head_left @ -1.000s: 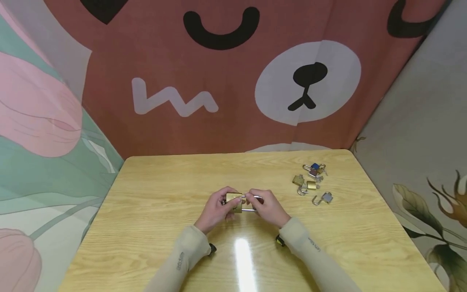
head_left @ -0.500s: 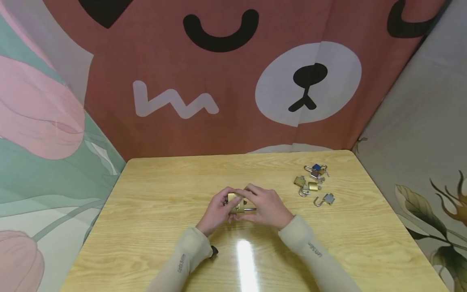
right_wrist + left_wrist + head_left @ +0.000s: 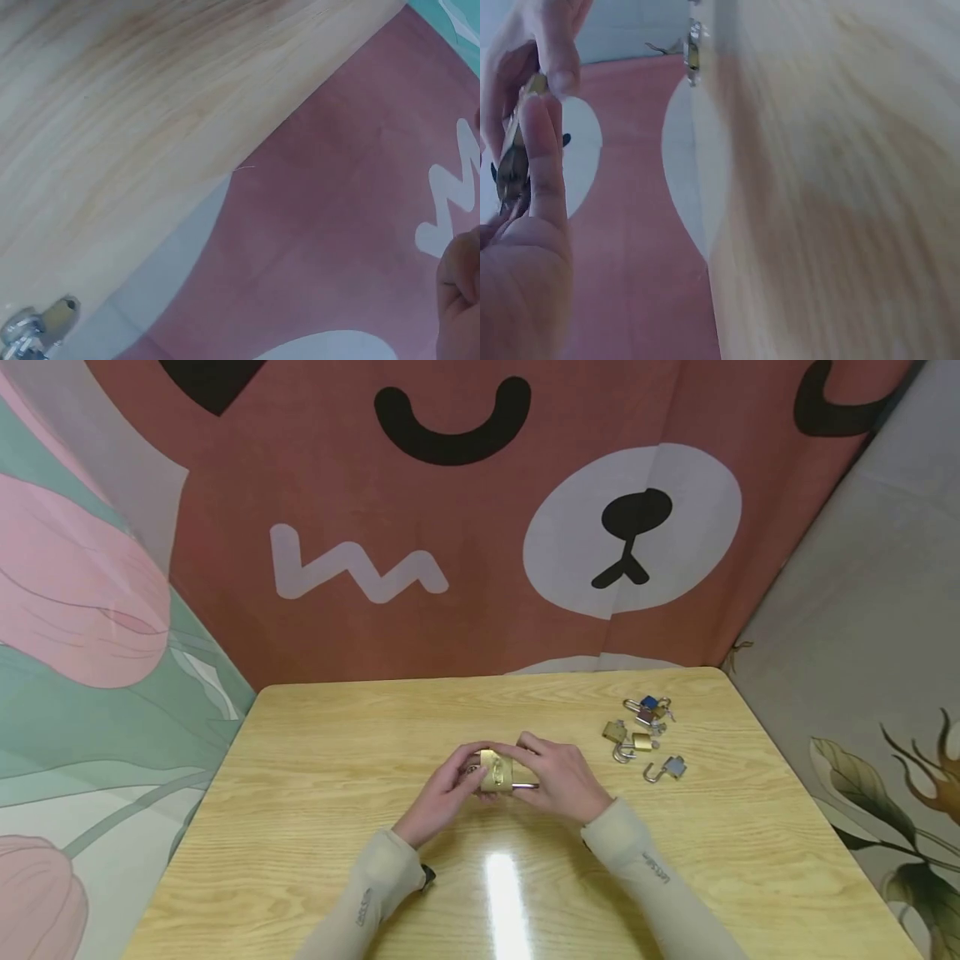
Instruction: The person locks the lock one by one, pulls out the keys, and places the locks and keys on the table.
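A brass padlock (image 3: 497, 772) is held sideways above the table in the head view, its steel shackle toward the right. My left hand (image 3: 441, 795) grips the body's left end, the thumb on its front face. Something small and round, perhaps a key ring, shows at that end. Curled over the body's upper edge and the shackle side, my right hand (image 3: 562, 779) hides much of the shackle. The left wrist view has the padlock (image 3: 513, 161) edge-on between both hands. Only part of my right hand (image 3: 461, 300) enters the right wrist view, without the padlock.
Several loose padlocks lie at the table's back right, including a blue one (image 3: 648, 702), a brass one (image 3: 642, 742) and a grey one with its shackle open (image 3: 675, 767). The wooden table (image 3: 322, 752) ends at a printed cloth (image 3: 480, 635) behind.
My right hand has gone from pinching near the shackle to reaching over the padlock's body. The padlock has shifted slightly right, and more of its front face shows.
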`<action>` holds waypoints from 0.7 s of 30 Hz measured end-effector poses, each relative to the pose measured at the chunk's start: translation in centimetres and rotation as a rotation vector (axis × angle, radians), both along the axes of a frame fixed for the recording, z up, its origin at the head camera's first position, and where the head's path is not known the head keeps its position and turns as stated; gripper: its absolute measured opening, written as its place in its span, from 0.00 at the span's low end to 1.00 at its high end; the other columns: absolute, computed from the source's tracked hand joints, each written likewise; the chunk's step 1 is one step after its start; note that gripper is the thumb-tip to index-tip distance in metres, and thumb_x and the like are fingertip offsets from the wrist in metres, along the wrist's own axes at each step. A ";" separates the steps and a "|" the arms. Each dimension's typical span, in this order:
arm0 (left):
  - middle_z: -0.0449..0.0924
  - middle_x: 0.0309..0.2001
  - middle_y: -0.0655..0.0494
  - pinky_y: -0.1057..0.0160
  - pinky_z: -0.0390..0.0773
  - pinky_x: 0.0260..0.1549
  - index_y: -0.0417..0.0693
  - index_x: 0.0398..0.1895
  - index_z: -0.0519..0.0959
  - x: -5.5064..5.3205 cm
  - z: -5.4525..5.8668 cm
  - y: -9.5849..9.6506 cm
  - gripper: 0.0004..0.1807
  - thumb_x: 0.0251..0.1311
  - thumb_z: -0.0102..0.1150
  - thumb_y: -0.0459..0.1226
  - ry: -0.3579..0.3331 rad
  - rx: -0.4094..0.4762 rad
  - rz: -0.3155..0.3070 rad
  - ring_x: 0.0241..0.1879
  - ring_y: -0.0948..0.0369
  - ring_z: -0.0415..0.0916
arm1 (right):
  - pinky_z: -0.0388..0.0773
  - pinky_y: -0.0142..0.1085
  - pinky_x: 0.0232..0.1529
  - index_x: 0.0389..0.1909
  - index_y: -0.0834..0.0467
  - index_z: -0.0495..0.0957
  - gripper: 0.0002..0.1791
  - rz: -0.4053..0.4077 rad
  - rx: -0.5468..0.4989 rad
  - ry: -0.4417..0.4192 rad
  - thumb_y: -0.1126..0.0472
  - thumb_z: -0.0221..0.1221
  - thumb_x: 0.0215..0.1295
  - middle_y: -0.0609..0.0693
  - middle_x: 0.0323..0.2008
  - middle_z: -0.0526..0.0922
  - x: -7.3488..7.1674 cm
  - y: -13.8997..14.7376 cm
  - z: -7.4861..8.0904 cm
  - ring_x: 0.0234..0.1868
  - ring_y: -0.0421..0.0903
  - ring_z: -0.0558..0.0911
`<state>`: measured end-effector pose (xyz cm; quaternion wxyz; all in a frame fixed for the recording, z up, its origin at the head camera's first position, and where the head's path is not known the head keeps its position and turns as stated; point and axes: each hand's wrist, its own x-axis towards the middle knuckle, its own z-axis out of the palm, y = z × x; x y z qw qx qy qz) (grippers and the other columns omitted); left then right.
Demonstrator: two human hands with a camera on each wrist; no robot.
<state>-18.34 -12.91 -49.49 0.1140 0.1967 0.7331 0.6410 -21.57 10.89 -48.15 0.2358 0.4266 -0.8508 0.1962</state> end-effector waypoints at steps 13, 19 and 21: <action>0.86 0.51 0.52 0.63 0.88 0.46 0.48 0.67 0.75 0.8 -0.7 -1.3 0.24 0.69 0.66 0.36 0.428 -0.200 0.119 0.41 0.62 0.87 | 0.63 0.22 0.22 0.65 0.47 0.80 0.39 0.015 0.005 -0.077 0.50 0.81 0.49 0.44 0.37 0.79 0.1 0.4 -0.3 0.24 0.31 0.66; 0.88 0.49 0.51 0.66 0.88 0.44 0.45 0.58 0.78 0.9 -0.8 -1.3 0.16 0.69 0.64 0.29 0.619 -0.292 0.147 0.40 0.63 0.87 | 0.62 0.21 0.21 0.64 0.49 0.81 0.39 0.027 -0.034 -0.076 0.53 0.82 0.47 0.41 0.36 0.76 0.2 0.4 -0.2 0.24 0.30 0.65; 0.88 0.48 0.52 0.68 0.87 0.44 0.44 0.56 0.79 0.8 -0.7 -1.3 0.16 0.67 0.65 0.27 0.693 -0.330 0.160 0.39 0.63 0.87 | 0.61 0.21 0.21 0.64 0.50 0.81 0.39 0.036 -0.045 -0.077 0.53 0.83 0.47 0.40 0.36 0.75 0.2 0.4 -0.1 0.23 0.30 0.64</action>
